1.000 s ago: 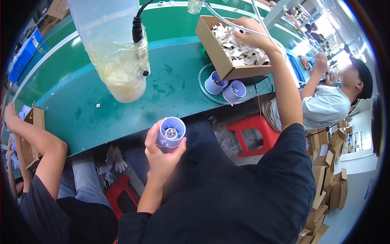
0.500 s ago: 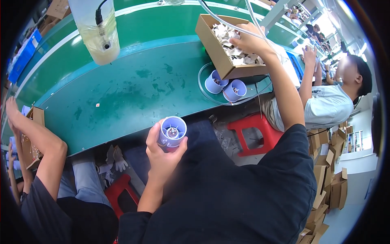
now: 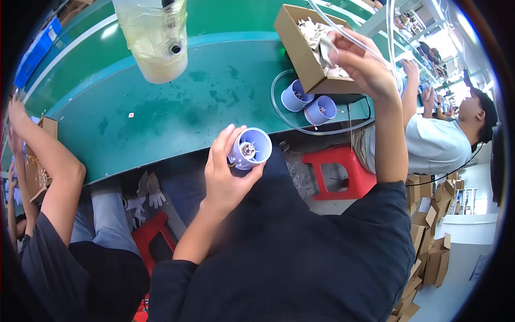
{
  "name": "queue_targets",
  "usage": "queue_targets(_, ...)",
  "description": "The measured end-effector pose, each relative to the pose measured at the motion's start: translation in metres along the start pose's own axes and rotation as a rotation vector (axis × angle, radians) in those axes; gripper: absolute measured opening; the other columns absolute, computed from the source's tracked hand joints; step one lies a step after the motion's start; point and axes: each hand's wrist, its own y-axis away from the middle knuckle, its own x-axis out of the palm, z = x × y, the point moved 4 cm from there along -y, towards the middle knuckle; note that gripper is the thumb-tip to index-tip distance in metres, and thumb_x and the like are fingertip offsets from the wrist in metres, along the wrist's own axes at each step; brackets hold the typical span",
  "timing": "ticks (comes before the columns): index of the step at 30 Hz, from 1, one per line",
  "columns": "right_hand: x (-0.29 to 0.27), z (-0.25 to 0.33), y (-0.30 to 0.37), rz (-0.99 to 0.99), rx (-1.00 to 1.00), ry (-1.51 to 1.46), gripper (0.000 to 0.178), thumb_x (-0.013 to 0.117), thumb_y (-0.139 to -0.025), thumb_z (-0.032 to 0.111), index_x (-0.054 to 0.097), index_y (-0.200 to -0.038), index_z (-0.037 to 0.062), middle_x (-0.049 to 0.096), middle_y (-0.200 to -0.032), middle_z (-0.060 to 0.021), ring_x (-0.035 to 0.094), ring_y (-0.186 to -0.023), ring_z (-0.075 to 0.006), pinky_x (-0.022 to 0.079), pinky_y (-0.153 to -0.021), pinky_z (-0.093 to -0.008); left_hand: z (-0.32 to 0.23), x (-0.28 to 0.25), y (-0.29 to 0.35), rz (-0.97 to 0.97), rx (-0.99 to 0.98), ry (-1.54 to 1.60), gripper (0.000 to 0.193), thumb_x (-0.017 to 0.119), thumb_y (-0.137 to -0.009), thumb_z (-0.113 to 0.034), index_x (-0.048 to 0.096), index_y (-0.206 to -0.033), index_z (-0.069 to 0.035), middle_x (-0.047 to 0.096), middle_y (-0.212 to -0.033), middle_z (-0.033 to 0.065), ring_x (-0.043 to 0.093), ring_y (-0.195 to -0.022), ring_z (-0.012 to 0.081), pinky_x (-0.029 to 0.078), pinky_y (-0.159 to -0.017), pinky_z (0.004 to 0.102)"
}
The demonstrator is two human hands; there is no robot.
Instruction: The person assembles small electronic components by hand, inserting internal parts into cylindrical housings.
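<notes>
My left hand (image 3: 228, 172) is wrapped round a lavender plastic cylinder (image 3: 259, 140), held over my lap just off the table edge. The cylinder's open end faces up, showing fins and a round metal-looking core inside. Above the near side of an open cardboard box (image 3: 294, 45), my right hand (image 3: 367, 61) pinches a small curved whitish piece (image 3: 326, 51). Many similar white pieces (image 3: 312, 31) fill the box. Two more lavender cylinders (image 3: 296, 95) stand on the green table beside the box, with small parts visible inside them.
Clear tubing (image 3: 276, 102) loops around the two cylinders and hangs past the box. A translucent container (image 3: 155, 48) stands out over the table's far side. Co-workers sit on both sides. A red stool (image 3: 340, 172) stands below on the right.
My right hand has come up from among the white pieces, back toward me, with one pinched in its fingers. My left hand has moved up and right, tilting the cylinder.
</notes>
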Motion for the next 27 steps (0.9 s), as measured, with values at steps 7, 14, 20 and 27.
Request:
queue_targets(7, 0.091, 0.034, 0.045, 0.561, -0.144, 0.414, 0.031, 0.064, -0.071, -0.003, 0.054, -0.1, -0.0008, 0.056, -0.103, -0.0093, 0.059, -0.087, -0.0173, 0.048, -0.077, -0.0261, -0.005, 0.003, -0.012, 0.035, 0.011, -0.056, 0.068, 0.078, -0.057, 0.0, 0.049, -0.118, 0.0, 0.058, -0.112, 0.0175, 0.058, -0.1, 0.0325, 0.049, -0.084, 0.0376)
queue_targets(14, 0.121, 0.023, 0.055, 0.462, -0.366, 0.492, 0.03, 0.064, -0.066, -0.004, 0.056, -0.095, 0.0022, 0.054, -0.097, -0.0109, 0.056, -0.086, -0.0266, 0.046, -0.074, -0.0302, -0.018, 0.002, -0.013, 0.0, 0.074, -0.076, 0.068, 0.077, -0.056, 0.0, 0.05, -0.118, -0.001, 0.055, -0.111, 0.0179, 0.058, -0.098, 0.0327, 0.05, -0.081, 0.0374)
queue_targets(20, 0.128, 0.027, 0.055, 0.46, -0.526, 0.765, 0.027, 0.067, -0.068, 0.0, 0.058, -0.093, 0.0041, 0.054, -0.093, -0.0081, 0.051, -0.085, -0.024, 0.039, -0.072, -0.0329, -0.017, 0.002, -0.013, 0.013, 0.064, -0.092, 0.065, 0.078, -0.056, -0.002, 0.052, -0.116, 0.0, 0.056, -0.11, 0.0177, 0.06, -0.097, 0.0306, 0.05, -0.082, 0.0341)
queue_targets(27, 0.129, 0.018, 0.058, 0.508, -0.506, 0.836, 0.021, 0.069, -0.07, 0.007, 0.061, -0.089, 0.0036, 0.054, -0.09, -0.0062, 0.05, -0.083, -0.0225, 0.035, -0.07, -0.0318, -0.016, 0.002, -0.012, -0.005, 0.09, -0.118, 0.064, 0.079, -0.055, -0.001, 0.054, -0.114, 0.001, 0.058, -0.11, 0.0185, 0.06, -0.097, 0.031, 0.049, -0.082, 0.0345)
